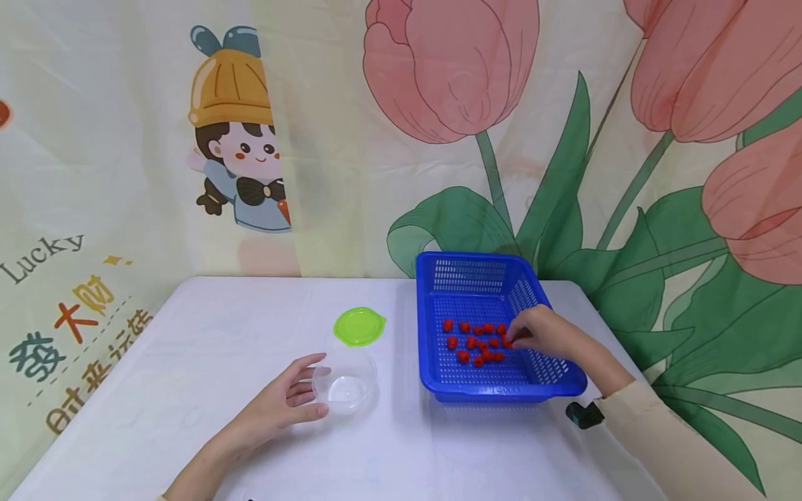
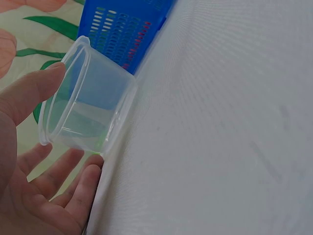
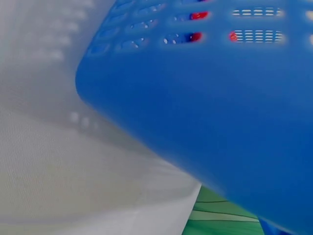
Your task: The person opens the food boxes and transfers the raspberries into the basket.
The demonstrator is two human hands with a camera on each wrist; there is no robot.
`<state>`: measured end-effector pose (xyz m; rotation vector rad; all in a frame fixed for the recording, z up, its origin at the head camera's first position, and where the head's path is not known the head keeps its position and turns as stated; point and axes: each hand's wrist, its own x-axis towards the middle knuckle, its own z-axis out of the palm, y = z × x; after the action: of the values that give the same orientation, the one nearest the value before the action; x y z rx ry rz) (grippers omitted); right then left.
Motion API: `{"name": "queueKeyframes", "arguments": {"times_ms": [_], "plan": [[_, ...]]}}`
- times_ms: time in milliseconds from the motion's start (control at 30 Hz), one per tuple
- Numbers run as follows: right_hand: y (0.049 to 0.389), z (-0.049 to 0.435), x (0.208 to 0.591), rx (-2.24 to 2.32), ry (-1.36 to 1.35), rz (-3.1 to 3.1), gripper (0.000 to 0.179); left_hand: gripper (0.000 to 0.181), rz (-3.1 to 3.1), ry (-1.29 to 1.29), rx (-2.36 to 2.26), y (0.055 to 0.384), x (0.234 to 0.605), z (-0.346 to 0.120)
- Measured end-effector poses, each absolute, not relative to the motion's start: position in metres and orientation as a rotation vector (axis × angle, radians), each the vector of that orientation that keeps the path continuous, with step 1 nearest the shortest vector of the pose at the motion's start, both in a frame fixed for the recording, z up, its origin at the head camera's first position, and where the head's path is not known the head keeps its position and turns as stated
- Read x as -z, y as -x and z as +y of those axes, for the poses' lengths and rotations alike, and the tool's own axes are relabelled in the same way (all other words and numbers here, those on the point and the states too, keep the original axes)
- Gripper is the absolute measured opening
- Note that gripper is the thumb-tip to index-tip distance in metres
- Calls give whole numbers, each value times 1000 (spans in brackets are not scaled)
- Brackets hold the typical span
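My left hand [image 1: 285,396] curves round the side of a clear plastic cup [image 1: 344,386] standing on the white table, the thumb at one side of its rim and the fingers at the other. In the left wrist view the cup [image 2: 98,93] shows nothing inside, and the thumb [image 2: 36,90] overlaps its rim. My right hand [image 1: 541,330] reaches over the right wall into a blue plastic basket [image 1: 432,379]. Its fingertips pinch a small red berry [image 1: 507,343] at the right end of the scattered red berries [image 1: 471,342]. The right wrist view shows only the basket's outer wall [image 3: 195,103], hiding that hand.
A bright green lid [image 1: 360,326] lies flat behind the cup. The white-covered table [image 1: 175,362] extends to the left, and a printed cloth [image 1: 338,139] with tulips hangs behind it. A small black object [image 1: 585,415] sits beside the right sleeve.
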<state>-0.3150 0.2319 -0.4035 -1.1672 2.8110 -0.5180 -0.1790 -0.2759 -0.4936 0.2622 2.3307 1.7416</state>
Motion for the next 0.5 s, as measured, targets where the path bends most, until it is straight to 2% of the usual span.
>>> {"name": "queueKeyframes", "arguments": {"times_ms": [500], "plan": [[321,225,416,394,1176,2806,7,89,2324,-258,-1745,179,494,-276]]}}
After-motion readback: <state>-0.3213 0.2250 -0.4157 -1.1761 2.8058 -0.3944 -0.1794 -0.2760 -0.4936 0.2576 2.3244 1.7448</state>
